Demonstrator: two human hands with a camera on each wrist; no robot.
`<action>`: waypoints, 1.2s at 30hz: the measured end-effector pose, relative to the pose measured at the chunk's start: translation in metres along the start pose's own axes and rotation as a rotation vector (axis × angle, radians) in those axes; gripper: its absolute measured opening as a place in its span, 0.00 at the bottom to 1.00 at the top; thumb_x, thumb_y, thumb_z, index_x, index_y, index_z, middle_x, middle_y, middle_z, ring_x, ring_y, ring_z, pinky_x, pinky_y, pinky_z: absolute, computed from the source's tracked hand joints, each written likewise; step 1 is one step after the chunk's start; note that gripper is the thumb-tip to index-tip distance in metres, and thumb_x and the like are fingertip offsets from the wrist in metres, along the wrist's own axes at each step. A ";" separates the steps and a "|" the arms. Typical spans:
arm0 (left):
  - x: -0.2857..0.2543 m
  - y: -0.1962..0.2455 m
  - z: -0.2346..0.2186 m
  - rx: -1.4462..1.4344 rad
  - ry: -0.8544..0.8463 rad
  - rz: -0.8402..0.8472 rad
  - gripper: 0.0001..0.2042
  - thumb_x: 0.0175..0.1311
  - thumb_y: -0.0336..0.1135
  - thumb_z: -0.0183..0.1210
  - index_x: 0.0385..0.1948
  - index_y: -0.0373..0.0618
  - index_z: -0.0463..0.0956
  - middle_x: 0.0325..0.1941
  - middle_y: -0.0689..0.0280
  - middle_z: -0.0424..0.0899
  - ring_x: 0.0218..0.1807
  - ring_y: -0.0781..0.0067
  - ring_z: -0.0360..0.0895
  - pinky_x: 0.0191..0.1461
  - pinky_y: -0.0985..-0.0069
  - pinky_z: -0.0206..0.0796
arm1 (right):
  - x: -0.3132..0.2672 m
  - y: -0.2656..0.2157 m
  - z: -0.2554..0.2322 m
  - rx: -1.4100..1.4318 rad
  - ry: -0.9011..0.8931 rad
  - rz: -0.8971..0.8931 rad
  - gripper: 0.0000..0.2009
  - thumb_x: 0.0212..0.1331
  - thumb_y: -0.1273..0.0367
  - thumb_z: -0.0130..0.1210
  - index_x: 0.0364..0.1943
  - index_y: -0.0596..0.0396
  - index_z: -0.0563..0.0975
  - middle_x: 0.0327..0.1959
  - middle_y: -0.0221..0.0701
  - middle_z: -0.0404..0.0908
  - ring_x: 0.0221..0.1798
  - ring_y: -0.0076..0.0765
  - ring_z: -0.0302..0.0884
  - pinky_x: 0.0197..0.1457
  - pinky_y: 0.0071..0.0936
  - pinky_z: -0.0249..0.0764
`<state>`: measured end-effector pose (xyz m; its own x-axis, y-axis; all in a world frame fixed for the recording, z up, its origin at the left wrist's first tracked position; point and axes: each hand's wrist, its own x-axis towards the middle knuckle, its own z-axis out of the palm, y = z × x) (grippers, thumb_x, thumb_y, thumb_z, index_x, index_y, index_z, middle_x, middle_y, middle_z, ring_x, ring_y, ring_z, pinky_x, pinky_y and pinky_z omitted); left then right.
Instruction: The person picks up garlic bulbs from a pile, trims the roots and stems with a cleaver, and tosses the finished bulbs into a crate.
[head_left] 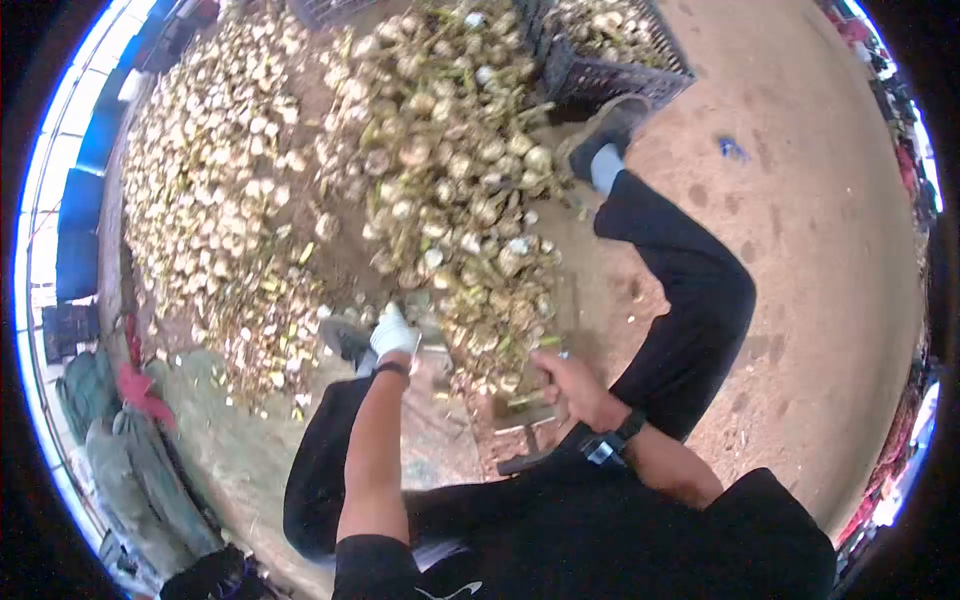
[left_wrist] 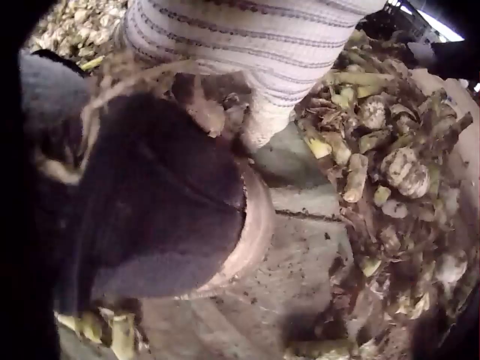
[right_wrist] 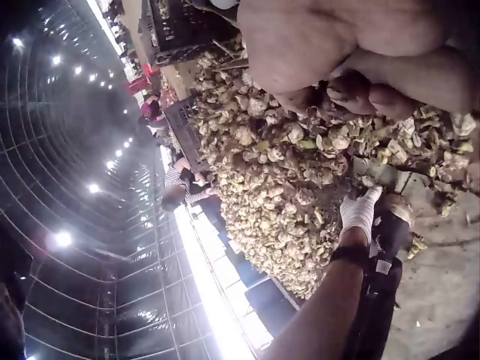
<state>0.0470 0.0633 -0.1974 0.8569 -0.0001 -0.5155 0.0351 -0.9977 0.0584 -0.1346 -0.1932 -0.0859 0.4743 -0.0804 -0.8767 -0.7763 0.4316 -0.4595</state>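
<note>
My left hand (head_left: 395, 335), in a white striped glove, is low beside a dark shoe (head_left: 345, 340). In the left wrist view the glove (left_wrist: 247, 45) curls over a garlic bulb (left_wrist: 206, 116) with a dry stalk, just above the shoe (left_wrist: 165, 202). Bare and with a watch at its wrist, my right hand (head_left: 575, 385) is over the right end of the loose garlic (head_left: 495, 310). Its fingers are curled in the right wrist view (right_wrist: 337, 52); whether they hold anything is hidden. A T-shaped piece (head_left: 530, 440) lies just below this hand.
Garlic heaps (head_left: 220, 200) spread ahead and left. A black crate (head_left: 620, 75) of garlic stands beyond my other shoe (head_left: 610, 130). Grey-green sheeting (head_left: 220, 430) covers ground at left, near filled sacks (head_left: 150, 480). Another person (right_wrist: 180, 184) is beside the heap in the right wrist view.
</note>
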 end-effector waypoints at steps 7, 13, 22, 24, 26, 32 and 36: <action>0.019 0.045 -0.052 -0.976 -0.219 -0.049 0.24 0.49 0.49 0.65 0.37 0.35 0.77 0.40 0.54 0.83 0.41 0.61 0.81 0.42 0.68 0.70 | 0.003 -0.010 0.001 0.240 -0.035 -0.007 0.12 0.57 0.62 0.57 0.24 0.50 0.70 0.18 0.23 0.68 0.14 0.18 0.63 0.14 0.21 0.58; -0.023 0.211 -0.256 -1.561 -0.127 0.529 0.32 0.57 0.60 0.57 0.55 0.44 0.69 0.40 0.61 0.81 0.29 0.74 0.79 0.27 0.80 0.74 | 0.018 0.011 0.000 0.021 -0.069 -0.056 0.18 0.56 0.55 0.56 0.22 0.55 0.70 0.12 0.26 0.67 0.12 0.22 0.62 0.12 0.25 0.56; -0.009 0.108 0.003 -0.720 0.116 0.229 0.26 0.52 0.35 0.65 0.52 0.33 0.69 0.49 0.51 0.79 0.49 0.64 0.77 0.56 0.74 0.66 | 0.014 0.008 -0.013 0.141 0.110 -0.161 0.15 0.57 0.56 0.57 0.29 0.54 0.74 0.18 0.24 0.68 0.13 0.22 0.63 0.14 0.23 0.57; -0.032 0.075 0.016 -0.888 0.171 0.085 0.26 0.52 0.38 0.64 0.51 0.31 0.69 0.48 0.49 0.79 0.48 0.61 0.78 0.53 0.70 0.66 | 0.003 -0.003 -0.009 0.248 0.101 -0.080 0.14 0.58 0.57 0.56 0.29 0.53 0.73 0.18 0.23 0.68 0.14 0.22 0.63 0.15 0.23 0.58; -0.024 0.036 0.052 -0.780 0.287 0.033 0.26 0.52 0.40 0.64 0.50 0.33 0.70 0.46 0.50 0.80 0.47 0.57 0.78 0.52 0.69 0.67 | 0.013 0.001 -0.008 0.312 0.062 -0.045 0.12 0.58 0.59 0.56 0.28 0.52 0.72 0.18 0.24 0.67 0.14 0.22 0.63 0.15 0.23 0.59; -0.009 0.038 0.033 -0.483 0.389 -0.138 0.31 0.50 0.49 0.64 0.52 0.35 0.70 0.48 0.48 0.78 0.51 0.51 0.75 0.55 0.66 0.65 | 0.008 -0.005 0.002 0.321 0.125 -0.081 0.08 0.59 0.65 0.56 0.29 0.52 0.71 0.18 0.23 0.66 0.14 0.20 0.61 0.16 0.21 0.58; 0.007 0.058 -0.001 -0.321 0.337 -0.149 0.34 0.52 0.48 0.62 0.59 0.39 0.63 0.47 0.47 0.78 0.53 0.52 0.75 0.55 0.65 0.67 | 0.012 -0.003 -0.001 0.325 0.111 -0.106 0.09 0.58 0.64 0.57 0.29 0.52 0.71 0.18 0.22 0.66 0.14 0.20 0.61 0.16 0.22 0.59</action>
<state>0.0558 0.0050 -0.1966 0.9474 0.2165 -0.2358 0.2817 -0.9137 0.2928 -0.1270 -0.1960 -0.0954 0.4833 -0.2289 -0.8450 -0.5440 0.6777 -0.4948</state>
